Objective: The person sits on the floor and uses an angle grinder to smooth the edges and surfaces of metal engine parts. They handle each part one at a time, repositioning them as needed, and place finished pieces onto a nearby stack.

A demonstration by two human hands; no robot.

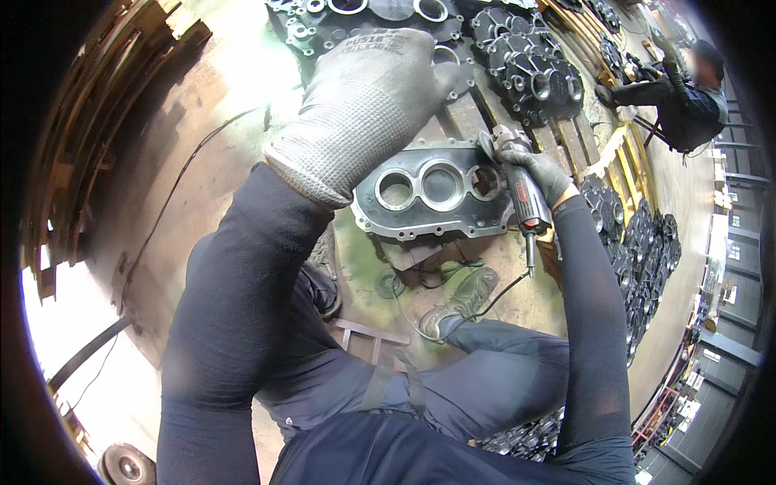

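Observation:
My right hand (543,171), in a grey glove, grips an angle grinder (527,202). Its disc end sits at the upper right edge of a dark metal housing (373,194) with three round bores. Whether the disc touches the metal, I cannot tell. From the tool's lower end a black cord (505,288) runs toward the floor. Raised close in front of me, my left hand (368,93) wears a pale knit glove. Its fingers curl away behind the back of the hand, and the thumb sticks out to the right. Anything in those fingers is hidden.
More dark castings (529,69) lie on wooden pallets beyond the housing, with further stacks (643,259) at right. A person (687,101) sits at the far right. A cable (174,186) crosses the floor at left. My shoe (469,299) is just below the housing.

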